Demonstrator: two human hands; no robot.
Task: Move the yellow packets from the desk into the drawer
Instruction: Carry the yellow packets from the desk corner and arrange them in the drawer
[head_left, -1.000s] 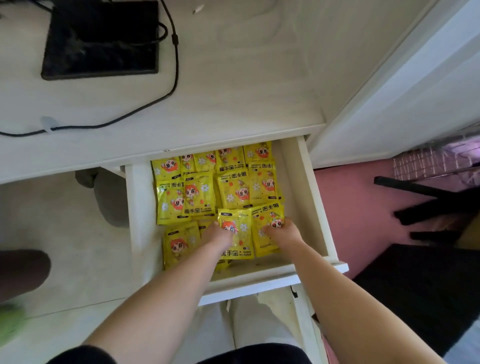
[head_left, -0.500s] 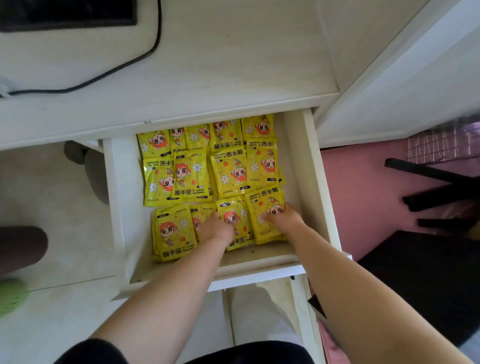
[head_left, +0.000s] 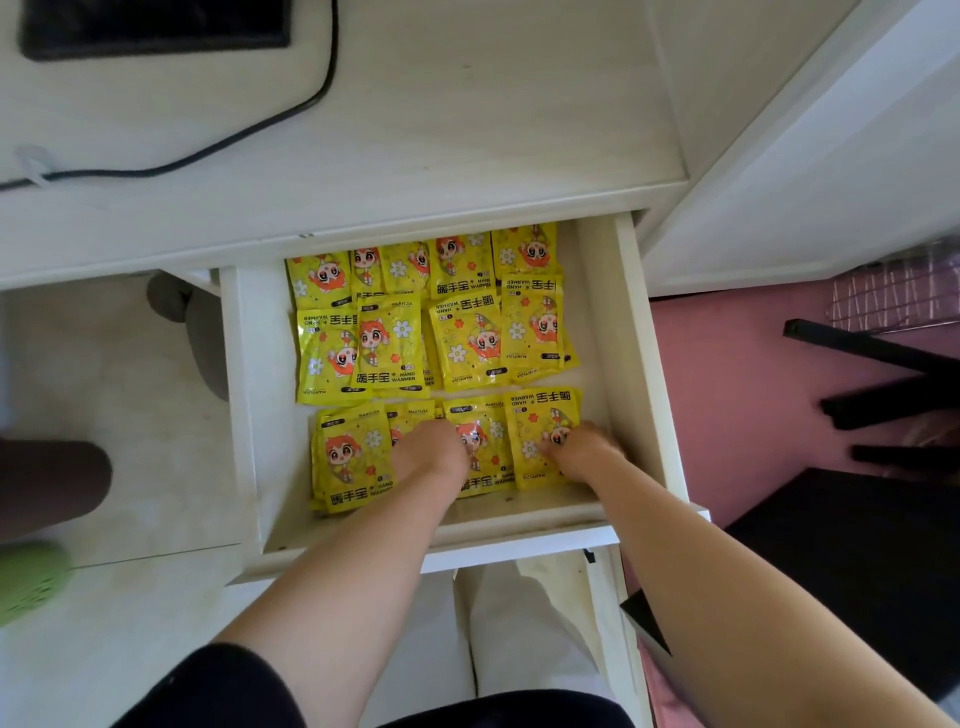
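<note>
Several yellow hand-warmer packets (head_left: 467, 343) lie in rows inside the open white drawer (head_left: 618, 364) under the desk top (head_left: 467, 156). Both my hands are down in the drawer's front row. My left hand (head_left: 431, 454) rests on a packet (head_left: 405, 421) that it mostly hides, between the front-left packet (head_left: 348, 457) and the middle one (head_left: 485, 447); its fingers point down and are hidden under the knuckles. My right hand (head_left: 576, 449) presses its fingertips on the front-right packet (head_left: 535, 431). No packets are visible on the desk top.
A black flat device (head_left: 156, 26) and a black cable (head_left: 249, 135) lie on the desk at the back left. A white wall panel (head_left: 805, 156) stands right of the drawer. Dark furniture legs (head_left: 883, 374) sit on the pink floor at the right.
The front row of packets has shifted slightly under my hands and looks more even. The view has tipped down, and both hands have stayed on the front row.
</note>
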